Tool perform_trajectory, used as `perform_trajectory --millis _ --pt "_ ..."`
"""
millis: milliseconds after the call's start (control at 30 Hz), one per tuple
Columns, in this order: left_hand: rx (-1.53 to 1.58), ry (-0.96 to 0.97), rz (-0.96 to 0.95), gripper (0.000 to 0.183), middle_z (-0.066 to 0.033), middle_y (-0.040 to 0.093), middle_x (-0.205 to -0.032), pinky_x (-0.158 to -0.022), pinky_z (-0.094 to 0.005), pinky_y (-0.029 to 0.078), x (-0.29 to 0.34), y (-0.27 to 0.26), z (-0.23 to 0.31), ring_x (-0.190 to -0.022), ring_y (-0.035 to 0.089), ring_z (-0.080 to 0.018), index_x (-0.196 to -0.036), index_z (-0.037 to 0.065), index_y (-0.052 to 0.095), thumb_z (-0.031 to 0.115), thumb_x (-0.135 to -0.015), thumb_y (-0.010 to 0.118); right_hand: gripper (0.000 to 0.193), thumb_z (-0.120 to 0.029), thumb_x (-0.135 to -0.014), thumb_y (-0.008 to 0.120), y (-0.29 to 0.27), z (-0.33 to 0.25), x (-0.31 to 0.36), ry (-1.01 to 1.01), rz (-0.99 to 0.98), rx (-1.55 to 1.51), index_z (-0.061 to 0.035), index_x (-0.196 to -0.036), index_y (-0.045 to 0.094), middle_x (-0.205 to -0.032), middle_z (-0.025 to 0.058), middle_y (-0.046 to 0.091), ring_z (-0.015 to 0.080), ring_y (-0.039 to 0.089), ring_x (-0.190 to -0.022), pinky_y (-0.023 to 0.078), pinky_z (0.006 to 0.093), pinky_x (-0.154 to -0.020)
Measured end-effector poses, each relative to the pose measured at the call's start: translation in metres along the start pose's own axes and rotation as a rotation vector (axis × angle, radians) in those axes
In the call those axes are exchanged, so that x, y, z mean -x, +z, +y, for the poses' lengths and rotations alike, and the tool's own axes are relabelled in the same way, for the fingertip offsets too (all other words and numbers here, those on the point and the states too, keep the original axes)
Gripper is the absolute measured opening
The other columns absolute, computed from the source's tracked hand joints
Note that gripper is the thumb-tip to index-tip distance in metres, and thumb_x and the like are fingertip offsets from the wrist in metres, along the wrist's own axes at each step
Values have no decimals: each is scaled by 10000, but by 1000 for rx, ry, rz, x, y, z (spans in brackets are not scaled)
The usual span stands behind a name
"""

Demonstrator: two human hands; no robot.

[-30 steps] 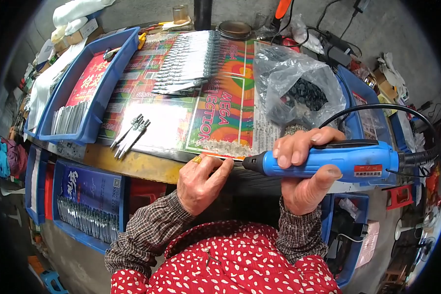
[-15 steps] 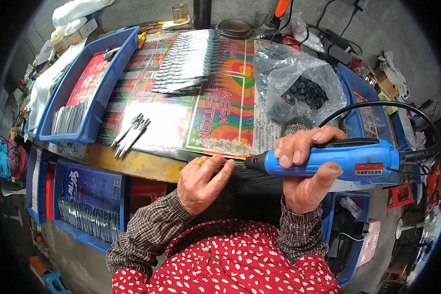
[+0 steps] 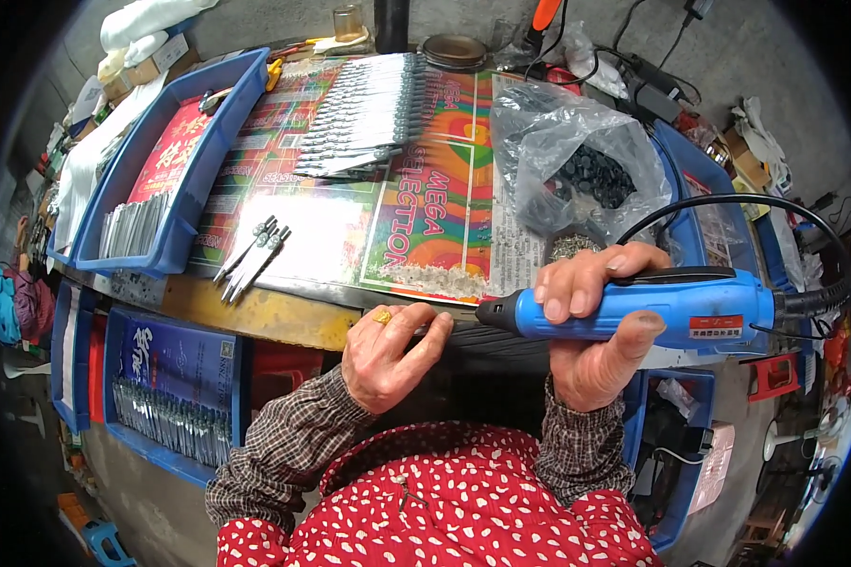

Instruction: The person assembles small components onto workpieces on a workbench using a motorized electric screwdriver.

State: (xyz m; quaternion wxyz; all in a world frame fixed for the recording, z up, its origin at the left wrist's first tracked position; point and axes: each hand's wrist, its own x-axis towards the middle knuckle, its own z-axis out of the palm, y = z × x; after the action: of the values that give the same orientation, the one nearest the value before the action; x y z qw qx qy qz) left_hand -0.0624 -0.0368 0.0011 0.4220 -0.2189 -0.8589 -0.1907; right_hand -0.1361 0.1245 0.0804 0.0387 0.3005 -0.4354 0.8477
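The blue corded driver [image 3: 667,300] lay level above the near edge of the worktop [image 3: 246,315], right of the middle, its black nose [image 3: 496,314] pointing left. The right hand [image 3: 577,364] grasped its body, fingers over the far side and thumb along the near side. The left hand [image 3: 388,354] was half curled, thumb and forefinger drawn together just left of the nose; whether they pinched a small part could not be told.

That closeness looked like the chief risk: had the nose swung left or the bit slipped, it could have nicked a fingertip, and a tiny part there could have dropped over the near edge. The ring [image 3: 382,316] might have snagged if that hand strayed onto a turning bit.

The cable [image 3: 728,200] arched from the driver's right end over toward the far side; a tug on it could have pulled the nose off line, or brushed the small metal parts [image 3: 572,248] and scattered them. Just beyond, the clear bag [image 3: 548,123] gaped, so a knock could have spilled its black pieces [image 3: 596,180].

Farther left, the few loose pens [image 3: 252,257] lay near the front edge, where a stray left sleeve [image 3: 298,425] could have rolled them off.
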Motion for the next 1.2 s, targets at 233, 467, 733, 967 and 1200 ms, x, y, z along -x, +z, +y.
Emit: perform_trajectory --millis 233,467,733,967,1200 --pt "8 -3 35 316 -111 561 -811 -514 -288 445 -1 -2 1 -624 561 -197 -909 -25 601 -5 -594 619 512 -476 -731 678 -1 1 1 17 -2 31 -91 -948 418 -652 35 476 159 488 -556 415 338 -604" --pt "-2 -100 83 252 -90 559 -708 -485 -278 460 -4 -10 0 -578 564 -193 -842 -36 611 -77 -596 647 470 -378 -719 704 5 12 7 117 6 34 -72 -940 423 -660 55 507 175 521 -580 433 348 -636" --pt "-30 -109 83 253 -86 551 -684 -481 -266 463 2 -18 -5 -571 567 -192 -845 -36 606 -82 -604 669 401 -88 -714 696 -1 23 7 140 -96 -121 -28 -997 418 -736 82 542 180 533 -673 462 317 -640" --pt "-30 -121 71 271 -85 545 -680 -483 -266 463 2 -18 -6 -568 563 -189 -853 -35 602 -86 -594 666 392 -103 -719 696 4 33 5 108 -56 -137 -23 -987 422 -738 78 545 177 534 -683 461 316 -655" --pt "-9 -102 41 284 -95 550 -706 -492 -278 471 5 -18 -7 -582 566 -195 -861 -35 610 -86 -588 667 483 -395 -737 692 6 28 3 134 -26 60 -78 -973 414 -684 50 509 170 518 -610 426 338 -653"
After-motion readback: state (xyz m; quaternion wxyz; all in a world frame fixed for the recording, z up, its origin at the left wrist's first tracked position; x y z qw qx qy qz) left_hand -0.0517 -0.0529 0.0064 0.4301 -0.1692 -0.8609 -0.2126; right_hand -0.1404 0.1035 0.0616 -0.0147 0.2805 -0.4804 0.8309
